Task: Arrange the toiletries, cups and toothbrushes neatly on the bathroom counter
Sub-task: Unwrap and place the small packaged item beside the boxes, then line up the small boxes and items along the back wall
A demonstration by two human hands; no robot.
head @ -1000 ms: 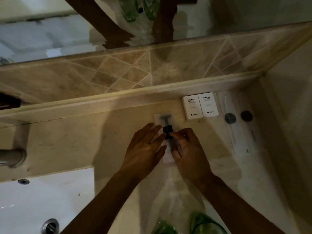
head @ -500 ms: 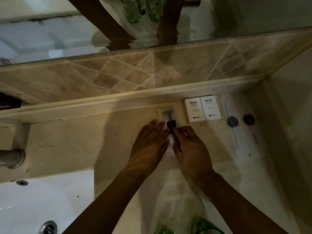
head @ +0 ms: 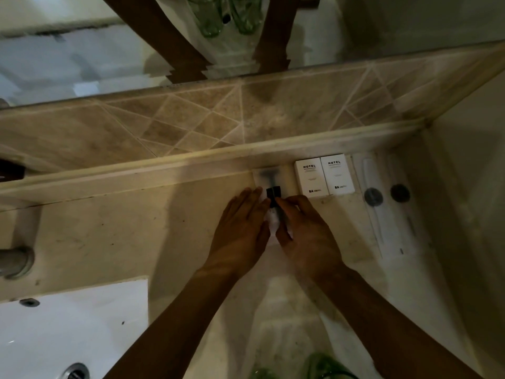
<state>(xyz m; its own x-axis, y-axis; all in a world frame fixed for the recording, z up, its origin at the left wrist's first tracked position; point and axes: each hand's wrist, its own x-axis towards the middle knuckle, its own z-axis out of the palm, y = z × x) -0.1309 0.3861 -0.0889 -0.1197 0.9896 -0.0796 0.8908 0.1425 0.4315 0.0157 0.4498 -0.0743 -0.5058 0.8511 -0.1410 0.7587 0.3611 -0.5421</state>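
A dim bathroom counter of pale stone, seen from above by the person working at it. At the far left a metal faucet pipe juts in from the edge, and below it lies the white sink basin with its drain at the bottom edge. Two bare forearms reach up from the bottom toward the middle of the counter. The left hand lies flat, fingers straight and together, palm down, resting against the left side of a wrapped razor packet. The packet is a clear sleeve with a dark razor inside, its top end touching the raised stone ledge at the back of the counter. The right hand has its fingers curled loosely over the packet's lower right part, fingertips on the wrapper; whether it truly pinches the packet cannot be told. Just right of the packet, two white boxes printed HOTEL stand side by side, touching, against the ledge. Further right lie two wrapped toothbrush packets, side by side, each with a dark round seal. Green glass cups show at the bottom edge. Above the tiled backsplash, a mirror reflects the arms and cups.
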